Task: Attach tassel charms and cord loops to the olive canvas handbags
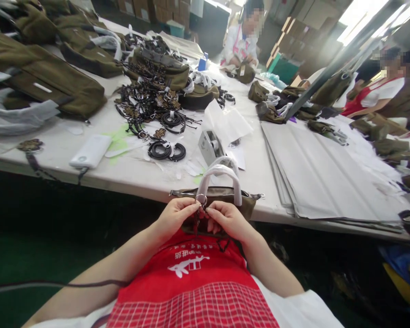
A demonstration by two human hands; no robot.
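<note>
At the table's near edge stands an olive handbag [248, 207], its zip top partly open and its handles [214, 172] wrapped in white paper. In front of it my left hand [177, 215] is closed, thumb and finger pinching a metal ring [201, 197] by the near handle. Close beside it, my right hand [228, 219] pinches a dark charm [197, 221] that dangles under the ring. The fingers partly hide where ring and charm meet.
Piled black charms and straps [146, 102] lie beyond, with coiled black straps [166, 150] nearer. A white power bank [90, 151] and a tape dispenser [210, 146] sit on the table. Olive bags [37, 77] fill the left; grey sheets [328, 168] lie right. Two people [241, 43] work opposite.
</note>
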